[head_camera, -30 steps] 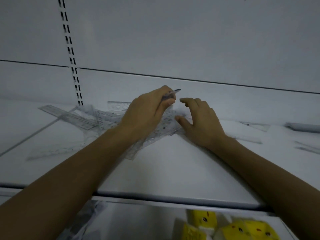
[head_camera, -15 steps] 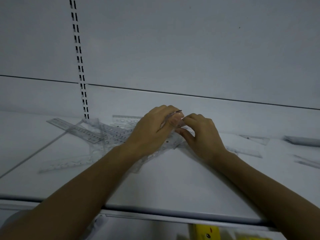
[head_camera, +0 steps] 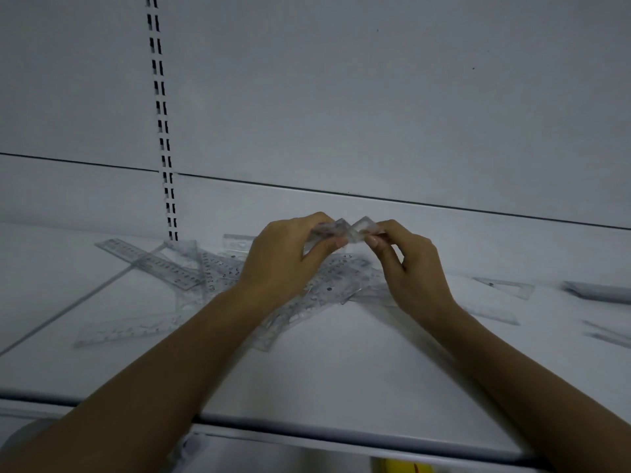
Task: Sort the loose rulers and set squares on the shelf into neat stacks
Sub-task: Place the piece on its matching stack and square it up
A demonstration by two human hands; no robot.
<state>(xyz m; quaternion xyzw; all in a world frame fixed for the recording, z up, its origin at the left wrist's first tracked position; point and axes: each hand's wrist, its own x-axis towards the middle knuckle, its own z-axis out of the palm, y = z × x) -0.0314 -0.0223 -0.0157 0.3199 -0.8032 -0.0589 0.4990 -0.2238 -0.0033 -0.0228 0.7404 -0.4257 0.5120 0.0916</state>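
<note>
Hands lifted up from the loose rulers (head_camera: 218,268) since earlier | left hand (head_camera: 286,261) and right hand (head_camera: 415,268): each grip pinched clear pieces (head_camera: 355,230) | rulers lay crossed on white shelf (head_camera: 341,370) | grey slotted back wall (head_camera: 375,97) stood behind

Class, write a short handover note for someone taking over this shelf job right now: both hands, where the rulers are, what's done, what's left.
The left hand and right hand each pinch clear plastic pieces raised above the shelf.
A tangled pile of rulers lies beneath and to the left; a set square lies apart at right.
Done: no neat stack visible.
Left: sort everything.
</note>
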